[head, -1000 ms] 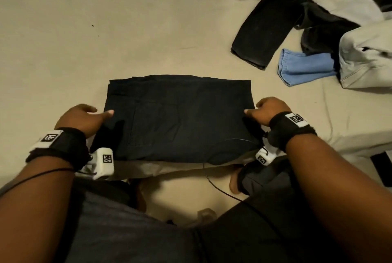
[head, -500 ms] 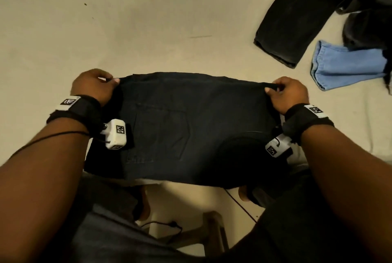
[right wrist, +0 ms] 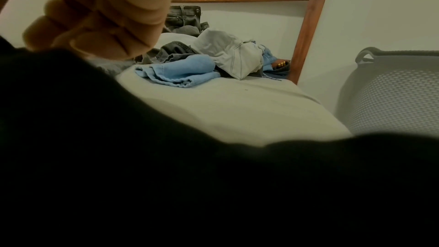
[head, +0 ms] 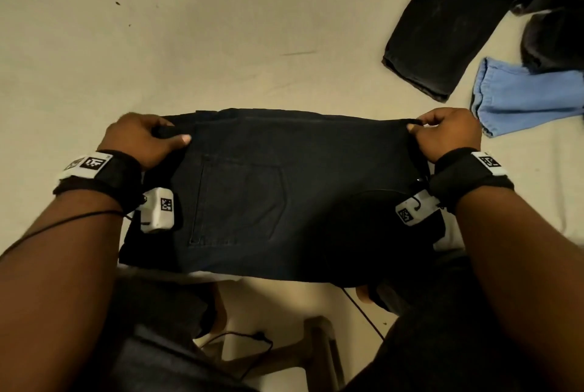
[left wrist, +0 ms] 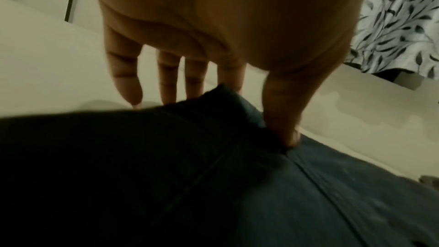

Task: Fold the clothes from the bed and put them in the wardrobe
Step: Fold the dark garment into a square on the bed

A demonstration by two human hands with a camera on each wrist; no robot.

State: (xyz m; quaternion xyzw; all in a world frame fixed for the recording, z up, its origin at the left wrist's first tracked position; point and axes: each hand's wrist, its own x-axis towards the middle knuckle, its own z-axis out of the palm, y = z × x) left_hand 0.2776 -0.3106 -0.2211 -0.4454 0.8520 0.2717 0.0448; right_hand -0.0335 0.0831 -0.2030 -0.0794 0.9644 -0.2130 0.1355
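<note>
On the beige bed (head: 221, 43), your left hand (head: 139, 138) and right hand (head: 445, 134) each pinch a far corner of the folded dark jeans (head: 284, 195); blue garment (head: 524, 97) just right of them.

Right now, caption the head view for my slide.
Left hand and right hand grip the folded dark jeans on the bed.

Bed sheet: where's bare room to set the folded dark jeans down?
Bare sheet lies beyond the dark jeans and left of the black trouser leg. The far right is crowded: that leg and a light blue garment, beside the right hand.
</note>
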